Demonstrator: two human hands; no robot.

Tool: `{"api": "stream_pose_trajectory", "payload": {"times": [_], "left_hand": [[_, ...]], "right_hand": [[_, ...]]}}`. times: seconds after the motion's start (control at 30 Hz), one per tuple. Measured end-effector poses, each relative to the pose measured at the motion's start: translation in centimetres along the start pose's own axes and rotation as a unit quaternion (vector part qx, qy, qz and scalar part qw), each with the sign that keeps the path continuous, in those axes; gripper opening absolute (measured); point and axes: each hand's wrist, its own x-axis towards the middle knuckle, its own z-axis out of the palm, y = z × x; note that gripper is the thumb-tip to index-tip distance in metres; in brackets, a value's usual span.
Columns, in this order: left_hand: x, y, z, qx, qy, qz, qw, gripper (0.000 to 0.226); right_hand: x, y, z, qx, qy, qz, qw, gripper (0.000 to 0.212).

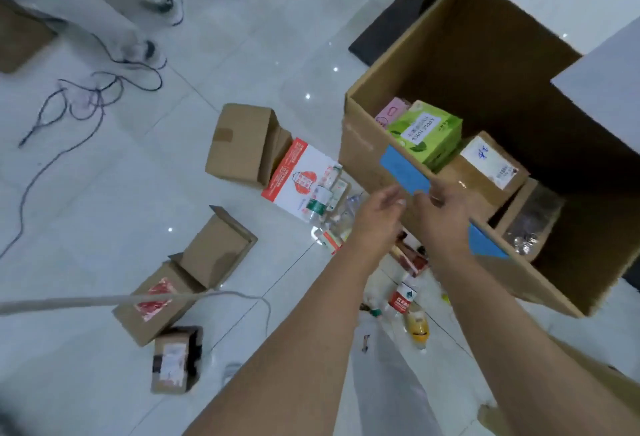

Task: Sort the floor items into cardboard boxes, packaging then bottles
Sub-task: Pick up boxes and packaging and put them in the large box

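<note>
The big cardboard box [460, 65] stands open on the tiled floor [194, 193], and it already holds packaging: a green juice carton [427, 136], a pink pack [390, 110] and a brown parcel with a white label [490, 167]. A good part of its inside is bare, so the next pieces should go flat into that space rather than on top of the pile.

Packaging is left on the floor: a closed brown carton [242, 144], a red-and-white carton [298, 179] beside it, an open-flapped box [194, 273] and a small parcel [175, 361]. Take these first, biggest first, each gripped with both hands.

The bottles [403, 300] lie near the box's front wall, under the forearms; leave them until the packaging is gone.

The left hand [381, 208] and the right hand [445, 207] hang close together at the box's near rim, fingers loose, holding nothing that I can make out.
</note>
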Motion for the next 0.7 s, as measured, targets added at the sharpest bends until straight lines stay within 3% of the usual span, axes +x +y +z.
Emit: {"api": "stream_pose_trajectory", "payload": {"times": [0.27,0.47,0.7], "left_hand": [[-6.9,-9.2,-19.1,-0.08,0.172,-0.044,0.981,0.041],[-13.5,-20.7,-29.2,-0.191,0.284,-0.135,0.93,0.043],[-17.7,-33.0,-37.8,-0.272,0.325,-0.19,0.885,0.044]], "right_hand": [[-12.4,2.2,17.7,-0.095,-0.21,-0.039,0.972,0.04],[-24.3,8.2,28.4,-0.251,-0.364,-0.049,0.896,0.038],[-34.7,14.8,37.6,-0.368,-0.443,-0.069,0.815,0.038]]}}
